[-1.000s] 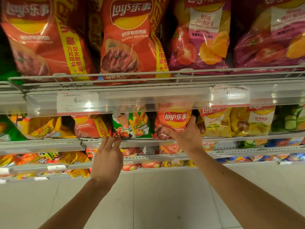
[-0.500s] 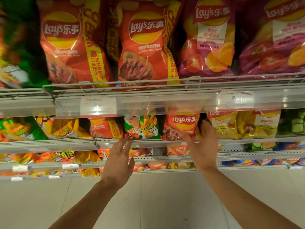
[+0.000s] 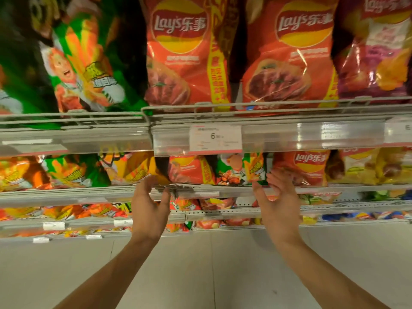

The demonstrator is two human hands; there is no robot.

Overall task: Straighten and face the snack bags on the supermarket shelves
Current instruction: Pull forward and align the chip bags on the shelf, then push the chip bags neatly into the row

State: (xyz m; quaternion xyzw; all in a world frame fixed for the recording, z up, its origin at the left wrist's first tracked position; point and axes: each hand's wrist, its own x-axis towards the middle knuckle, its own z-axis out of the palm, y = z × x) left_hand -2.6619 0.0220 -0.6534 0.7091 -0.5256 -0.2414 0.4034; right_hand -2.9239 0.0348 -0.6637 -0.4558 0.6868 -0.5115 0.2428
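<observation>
With both hands, left and right, released and empty below the green snack bag, neighbouring bags could be dislodged over the shelf rail if it is seized carelessly.

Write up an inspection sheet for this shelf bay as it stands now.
Surface: grey metal shelves with wire front rails, stacked in tiers; a white paper price tag sits in the clear strip.
Job's things: large orange-red Lay's bags upright on the upper tier; a small orange-red Lay's bag and a small green cartoon snack bag below.
Clutter: nothing seen.
Grippers: left hand open at the rail; right hand open, fingers near the small bags; no grip on anything.
Cables: nothing seen.
Surroundings: pale tiled floor below.
</observation>
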